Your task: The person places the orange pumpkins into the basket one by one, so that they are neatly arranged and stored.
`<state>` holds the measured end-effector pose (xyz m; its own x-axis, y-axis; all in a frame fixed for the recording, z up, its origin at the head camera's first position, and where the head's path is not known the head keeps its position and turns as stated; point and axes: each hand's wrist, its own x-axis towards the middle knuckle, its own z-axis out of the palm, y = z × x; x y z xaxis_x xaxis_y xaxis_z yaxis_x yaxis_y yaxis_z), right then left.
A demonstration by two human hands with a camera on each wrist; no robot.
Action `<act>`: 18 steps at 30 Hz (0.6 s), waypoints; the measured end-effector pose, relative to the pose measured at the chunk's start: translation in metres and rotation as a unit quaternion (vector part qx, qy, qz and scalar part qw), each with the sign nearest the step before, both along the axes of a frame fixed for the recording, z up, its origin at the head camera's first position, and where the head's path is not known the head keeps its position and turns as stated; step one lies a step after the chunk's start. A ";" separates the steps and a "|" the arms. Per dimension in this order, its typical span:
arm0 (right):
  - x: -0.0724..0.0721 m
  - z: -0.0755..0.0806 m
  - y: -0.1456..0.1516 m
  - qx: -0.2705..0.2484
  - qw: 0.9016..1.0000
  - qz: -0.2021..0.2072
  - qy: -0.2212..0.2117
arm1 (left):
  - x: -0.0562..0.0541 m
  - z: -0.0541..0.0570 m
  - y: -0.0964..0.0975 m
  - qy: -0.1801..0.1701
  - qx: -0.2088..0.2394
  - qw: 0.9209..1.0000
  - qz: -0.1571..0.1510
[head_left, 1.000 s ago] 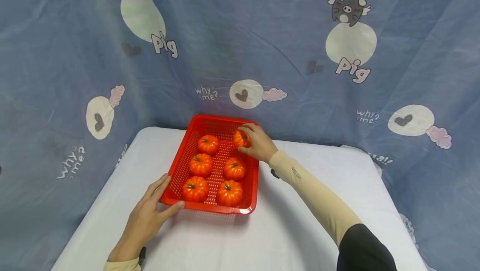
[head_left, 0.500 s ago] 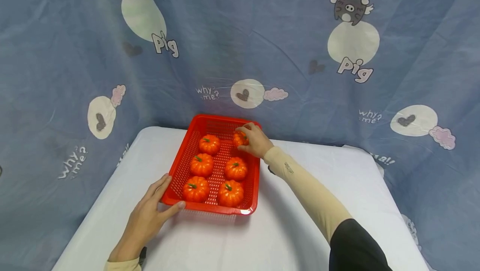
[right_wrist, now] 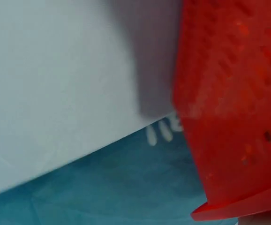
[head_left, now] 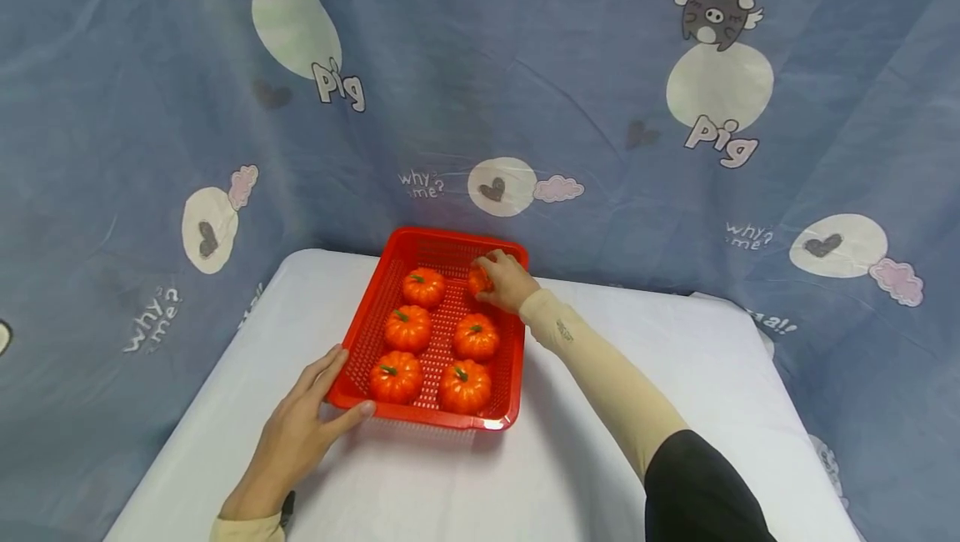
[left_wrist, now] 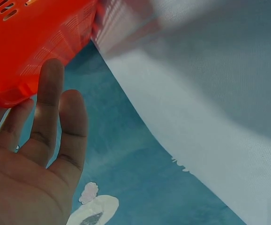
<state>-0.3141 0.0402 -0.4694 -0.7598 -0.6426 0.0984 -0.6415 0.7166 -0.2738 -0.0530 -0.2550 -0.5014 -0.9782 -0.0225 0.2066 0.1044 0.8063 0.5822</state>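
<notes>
A red perforated plastic basket stands on a white-covered table, with several small orange pumpkins in two columns. My right hand reaches over the basket's far right corner. Its thumb and fingers pinch a pumpkin, which they partly cover. In front of that one lies another pumpkin in the right column. My left hand is at the near left corner, thumb on the front rim and fingers along the left side. In the left wrist view its fingers are nearly straight beside the basket wall.
A pumpkin lies at the far end of the left column. White cloth covers the table around the basket. Close behind the table hangs a blue curtain with pig prints. The right wrist view shows the basket's outer wall.
The right hand and its pumpkin have shifted slightly left relative to the basket, the forearm swinging inward. The left hand keeps its place at the corner. The head view has turned a little.
</notes>
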 end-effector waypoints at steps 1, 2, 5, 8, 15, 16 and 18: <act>-0.001 -0.001 0.001 0.006 1.000 0.005 0.003 | 0.000 0.001 0.000 0.001 -0.002 1.000 -0.001; -0.001 -0.002 0.001 0.011 1.000 0.009 0.005 | 0.000 0.002 0.001 0.001 -0.001 1.000 -0.001; -0.003 -0.004 0.001 0.027 0.999 0.021 0.012 | 0.000 0.003 0.001 -0.001 -0.003 1.000 -0.002; -0.005 -0.005 0.000 0.033 0.999 0.031 0.013 | 0.000 0.002 0.000 -0.002 -0.002 1.000 0.002; -0.005 -0.005 -0.001 0.048 0.998 0.041 -0.001 | -0.001 0.001 0.000 -0.011 -0.002 1.000 0.004; -0.004 -0.005 -0.002 0.052 0.998 0.040 -0.003 | -0.001 0.001 0.000 -0.010 -0.001 1.000 0.004; -0.004 -0.004 -0.003 0.059 0.997 0.040 -0.008 | -0.001 0.001 0.000 -0.012 -0.001 1.000 0.005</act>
<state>-0.3181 0.0375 -0.4738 -0.7068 -0.7074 0.0064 -0.6938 0.6914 -0.2015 -0.0542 -0.2549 -0.5005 -0.9827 -0.0329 0.1821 0.0810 0.8082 0.5833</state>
